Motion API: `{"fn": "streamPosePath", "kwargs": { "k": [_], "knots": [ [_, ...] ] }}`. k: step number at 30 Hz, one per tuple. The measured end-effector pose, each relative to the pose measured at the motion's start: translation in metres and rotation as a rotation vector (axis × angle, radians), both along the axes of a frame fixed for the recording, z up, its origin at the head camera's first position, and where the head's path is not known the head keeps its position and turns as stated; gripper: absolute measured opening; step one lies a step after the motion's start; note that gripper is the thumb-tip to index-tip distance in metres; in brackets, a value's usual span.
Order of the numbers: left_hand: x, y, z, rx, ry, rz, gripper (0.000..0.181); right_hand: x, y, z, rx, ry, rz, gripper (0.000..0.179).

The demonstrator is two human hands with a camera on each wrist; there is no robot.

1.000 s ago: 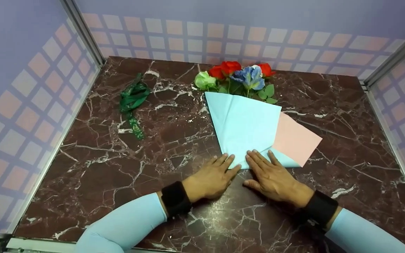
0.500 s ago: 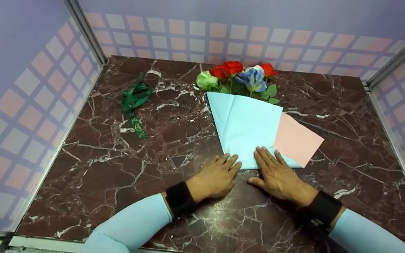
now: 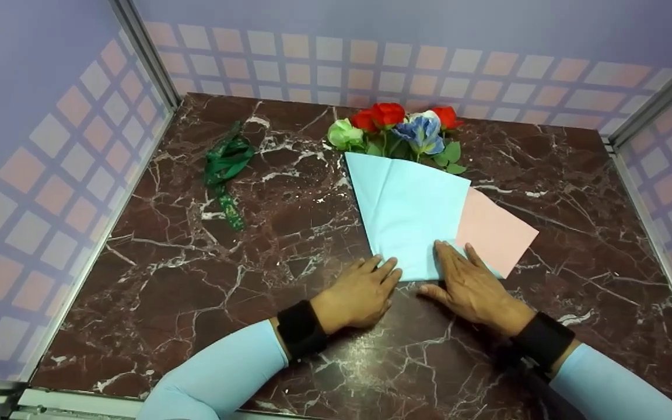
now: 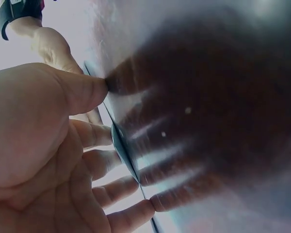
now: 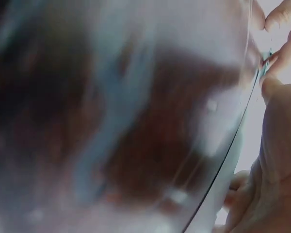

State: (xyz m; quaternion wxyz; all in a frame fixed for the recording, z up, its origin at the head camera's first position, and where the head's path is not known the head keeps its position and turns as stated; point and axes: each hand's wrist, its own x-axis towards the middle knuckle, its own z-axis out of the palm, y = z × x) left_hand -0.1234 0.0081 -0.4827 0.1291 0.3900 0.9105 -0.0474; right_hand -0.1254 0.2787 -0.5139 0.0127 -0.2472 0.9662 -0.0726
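Note:
A light blue sheet of wrapping paper (image 3: pixel 415 204) lies folded over a bunch of flowers, whose stems it hides. Its pink side (image 3: pixel 492 230) shows at the right. My left hand (image 3: pixel 356 294) rests with its fingertips on the bottom left corner of the paper. On the lower right fold lie the extended fingers of my right hand (image 3: pixel 476 290), its thumb spread out over the tabletop. In the left wrist view, the left fingers (image 4: pixel 128 216) touch the surface along the paper's thin edge. Above the paper show red flowers (image 3: pixel 387 115), a blue flower (image 3: pixel 422 133) and a green flower (image 3: pixel 345 134).
A coil of green ribbon (image 3: pixel 228 163) lies at the far left of the dark red marbled tabletop (image 3: pixel 289 233). Purple panels with a checked band (image 3: pixel 312 64) enclose the back and both sides.
My right hand has slid rightward along the bottom fold of the paper. The left hand keeps its place on the corner. The view has shifted slightly.

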Motion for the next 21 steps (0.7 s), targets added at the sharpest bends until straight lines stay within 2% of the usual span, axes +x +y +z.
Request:
{"fn": "streamPosePath", "kwargs": {
  "k": [6, 9, 10, 12, 14, 16, 17, 18, 21],
  "knots": [
    [-0.001, 0.001, -0.001, 0.0, -0.022, 0.006, 0.066, -0.013, 0.02, 0.004, -0.013, -0.058, -0.058, 0.091],
    [-0.001, 0.003, 0.002, -0.002, -0.042, 0.011, 0.067, -0.019, 0.032, 0.009, -0.03, -0.015, -0.117, 0.084],
    [-0.001, 0.003, 0.002, -0.006, -0.046, 0.014, 0.067, -0.019, 0.034, 0.011, -0.041, 0.029, -0.133, 0.082],
    [0.001, 0.004, 0.004, -0.004, -0.056, 0.024, 0.067, -0.013, 0.03, 0.014, -0.076, 0.189, -0.123, 0.073],
    [0.003, 0.004, 0.004, 0.008, -0.052, 0.031, 0.067, 0.0, 0.021, 0.015, -0.109, 0.348, -0.071, 0.065],
    [0.005, 0.004, 0.002, 0.018, -0.044, 0.038, 0.067, 0.016, 0.008, 0.013, -0.112, 0.421, -0.01, 0.058],
    [0.006, 0.005, 0.002, 0.026, -0.041, 0.04, 0.067, 0.024, 0.002, 0.012, -0.102, 0.42, 0.019, 0.056],
    [0.006, 0.005, 0.002, 0.028, -0.032, 0.038, 0.068, 0.031, -0.002, 0.01, -0.089, 0.38, 0.04, 0.056],
    [0.004, 0.009, 0.002, 0.023, -0.002, 0.026, 0.069, 0.042, -0.01, 0.005, 0.002, 0.166, 0.024, 0.064]
  ]
}}
